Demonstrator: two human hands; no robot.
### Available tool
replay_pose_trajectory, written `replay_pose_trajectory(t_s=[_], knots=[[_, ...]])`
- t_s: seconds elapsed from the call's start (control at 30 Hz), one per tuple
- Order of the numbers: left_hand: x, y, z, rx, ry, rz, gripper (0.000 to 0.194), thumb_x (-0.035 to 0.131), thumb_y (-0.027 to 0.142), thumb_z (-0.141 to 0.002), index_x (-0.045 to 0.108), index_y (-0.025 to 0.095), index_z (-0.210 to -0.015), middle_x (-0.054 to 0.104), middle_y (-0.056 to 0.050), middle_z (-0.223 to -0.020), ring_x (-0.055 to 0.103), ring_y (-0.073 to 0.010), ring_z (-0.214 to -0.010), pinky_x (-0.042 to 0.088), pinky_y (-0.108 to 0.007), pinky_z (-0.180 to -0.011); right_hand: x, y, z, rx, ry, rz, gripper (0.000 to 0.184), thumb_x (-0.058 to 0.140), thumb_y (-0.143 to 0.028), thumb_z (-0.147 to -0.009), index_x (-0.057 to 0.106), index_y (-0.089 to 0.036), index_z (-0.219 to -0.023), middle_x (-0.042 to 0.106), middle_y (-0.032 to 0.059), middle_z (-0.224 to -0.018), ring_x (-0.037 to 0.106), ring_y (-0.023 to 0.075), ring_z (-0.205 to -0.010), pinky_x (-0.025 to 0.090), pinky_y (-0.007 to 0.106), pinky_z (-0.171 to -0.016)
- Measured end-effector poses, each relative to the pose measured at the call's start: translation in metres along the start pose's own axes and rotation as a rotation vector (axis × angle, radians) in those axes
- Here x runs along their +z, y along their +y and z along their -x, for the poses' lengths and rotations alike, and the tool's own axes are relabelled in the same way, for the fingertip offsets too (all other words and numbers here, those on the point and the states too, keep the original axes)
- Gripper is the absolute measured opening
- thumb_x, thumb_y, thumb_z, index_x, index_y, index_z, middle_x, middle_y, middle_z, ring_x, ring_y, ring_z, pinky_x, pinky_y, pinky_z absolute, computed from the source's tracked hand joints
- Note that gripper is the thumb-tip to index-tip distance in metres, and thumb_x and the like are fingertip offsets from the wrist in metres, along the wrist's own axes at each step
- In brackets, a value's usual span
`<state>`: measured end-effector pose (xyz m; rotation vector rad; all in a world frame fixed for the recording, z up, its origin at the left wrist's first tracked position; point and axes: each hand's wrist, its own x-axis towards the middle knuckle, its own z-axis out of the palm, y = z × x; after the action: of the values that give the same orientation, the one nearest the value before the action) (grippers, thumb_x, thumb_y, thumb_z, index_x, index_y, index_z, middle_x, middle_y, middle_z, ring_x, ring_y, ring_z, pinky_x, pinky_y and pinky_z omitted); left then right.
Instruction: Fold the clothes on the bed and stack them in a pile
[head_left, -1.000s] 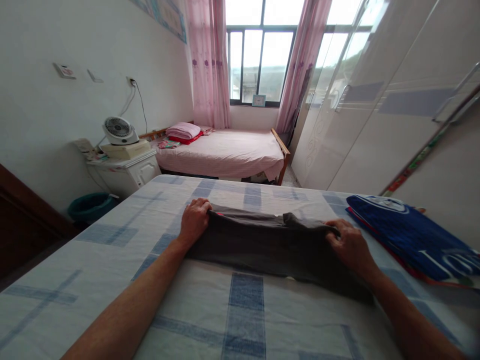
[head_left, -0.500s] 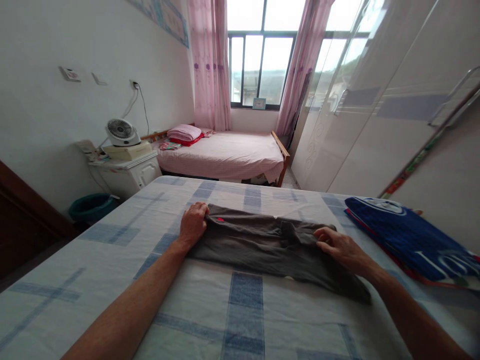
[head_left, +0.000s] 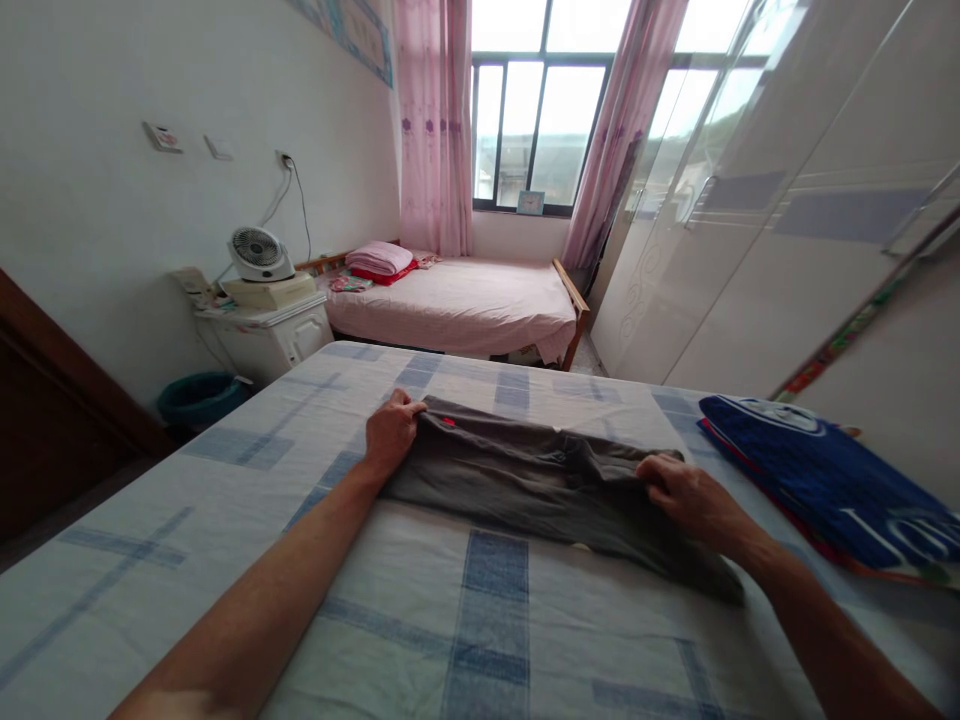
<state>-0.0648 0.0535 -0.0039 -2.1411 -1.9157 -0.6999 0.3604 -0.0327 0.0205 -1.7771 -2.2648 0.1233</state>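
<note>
A dark grey-green garment (head_left: 517, 470) lies in a long folded strip across the checked bed sheet (head_left: 600, 640). It has a small red mark near its left end; which kind of garment it is I cannot tell. My left hand (head_left: 391, 432) pinches its far left corner between thumb and fingers. At the right, my right hand (head_left: 675, 490) is closed on the cloth near the far edge, and its fingertips are partly hidden. Shallow creases run along the strip between both hands, and its near right corner sticks out beneath my right wrist.
A folded blue cloth (head_left: 817, 480) with white lettering lies to the right. Beyond the bed stand a pink-covered bed (head_left: 480, 295), a white cabinet (head_left: 262, 335) with a fan (head_left: 259, 255), and a bin (head_left: 202, 398). A glossy wardrobe (head_left: 720, 270) lines the right side.
My right hand's fingers have closed on the cloth, and the raised fold beside them looks flatter. My left hand keeps its hold on the corner. The whole view has shifted slightly.
</note>
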Motion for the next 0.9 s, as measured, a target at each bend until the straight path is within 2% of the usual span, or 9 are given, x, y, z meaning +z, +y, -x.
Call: replay_pose_trajectory(t_s=[0.1,0.17,0.23,0.4,0.6,0.67,0.73,0.83,0.9], knots=[[0.0,-0.001,0.0,-0.047,-0.067,0.034,0.035,0.046,0.015,-0.079,0.068,0.028,-0.104,0.06,-0.002,-0.094,0.059,-0.0163,-0.078,0.043,-0.025,-0.064,-0.003,-0.002,0.0,-0.005,-0.006,-0.023,0.017,0.044,-0.02,-0.072,0.059,-0.023,-0.08,0.065,0.0024,-0.081,0.06,0.017,-0.07,0.043,0.028,-0.065],[-0.002,-0.001,0.0,-0.05,-0.024,0.055,0.035,0.046,0.016,-0.079,0.067,0.026,-0.104,0.06,-0.003,-0.098,0.059,-0.0168,-0.081,0.044,-0.025,-0.065,-0.007,-0.002,0.0,-0.002,0.018,-0.035,0.017,0.044,-0.022,-0.073,0.059,-0.023,-0.081,0.066,0.0024,-0.079,0.06,0.0173,-0.071,0.044,0.029,-0.067],[-0.004,0.0,0.0,-0.009,0.027,0.053,0.031,0.048,0.016,-0.077,0.069,0.024,-0.099,0.059,-0.004,-0.102,0.058,-0.0184,-0.087,0.045,-0.027,-0.071,-0.012,-0.001,0.001,0.009,0.032,-0.042,0.017,0.044,-0.024,-0.073,0.06,-0.023,-0.081,0.066,0.0023,-0.079,0.06,0.0175,-0.071,0.044,0.029,-0.068],[-0.005,-0.001,0.0,0.139,-0.001,-0.01,0.026,0.047,0.008,-0.072,0.07,0.021,-0.076,0.061,-0.006,-0.105,0.054,-0.0244,-0.101,0.044,-0.037,-0.085,-0.018,0.0,0.003,0.014,-0.115,-0.088,0.018,0.046,-0.025,-0.073,0.062,-0.023,-0.081,0.066,0.0014,-0.08,0.06,0.0164,-0.069,0.046,0.028,-0.064],[-0.011,0.008,-0.001,0.164,0.151,0.24,0.039,0.037,0.005,-0.078,0.067,0.022,-0.095,0.061,-0.002,-0.115,0.054,-0.0162,-0.108,0.042,-0.03,-0.097,-0.005,-0.011,-0.005,-0.006,0.225,-0.056,0.032,0.039,-0.034,-0.087,0.059,-0.019,-0.108,0.059,0.01,-0.118,0.057,0.0217,-0.107,0.042,0.034,-0.093],[-0.008,0.015,0.001,0.251,0.1,0.263,0.036,0.038,0.015,-0.085,0.063,0.023,-0.11,0.054,-0.003,-0.128,0.048,-0.0173,-0.119,0.038,-0.032,-0.102,0.009,-0.011,-0.007,-0.02,0.231,0.005,0.038,0.039,-0.037,-0.088,0.056,-0.02,-0.118,0.052,0.0105,-0.13,0.048,0.0237,-0.12,0.037,0.038,-0.1],[0.001,0.021,0.004,0.336,-0.059,0.202,0.037,0.043,0.029,-0.088,0.056,0.024,-0.122,0.046,-0.005,-0.138,0.039,-0.0217,-0.129,0.033,-0.039,-0.106,0.026,-0.007,-0.007,0.01,0.171,0.087,0.044,0.039,-0.04,-0.088,0.052,-0.023,-0.126,0.047,0.0091,-0.138,0.04,0.0253,-0.128,0.033,0.042,-0.104],[0.017,0.022,0.007,0.353,-0.281,0.096,0.045,0.041,0.041,-0.09,0.049,0.025,-0.131,0.041,-0.007,-0.142,0.032,-0.0246,-0.134,0.028,-0.045,-0.108,0.047,0.002,-0.006,0.053,0.066,0.142,0.049,0.034,-0.047,-0.09,0.047,-0.026,-0.133,0.041,0.0068,-0.143,0.033,0.0246,-0.133,0.03,0.045,-0.105],[0.024,0.02,0.007,0.339,-0.311,0.067,0.045,0.037,0.042,-0.092,0.045,0.026,-0.134,0.039,-0.007,-0.144,0.031,-0.024,-0.134,0.027,-0.045,-0.108,0.052,0.007,-0.006,0.055,0.053,0.141,0.052,0.03,-0.049,-0.091,0.044,-0.026,-0.135,0.038,0.0061,-0.144,0.031,0.0233,-0.134,0.028,0.044,-0.106]])
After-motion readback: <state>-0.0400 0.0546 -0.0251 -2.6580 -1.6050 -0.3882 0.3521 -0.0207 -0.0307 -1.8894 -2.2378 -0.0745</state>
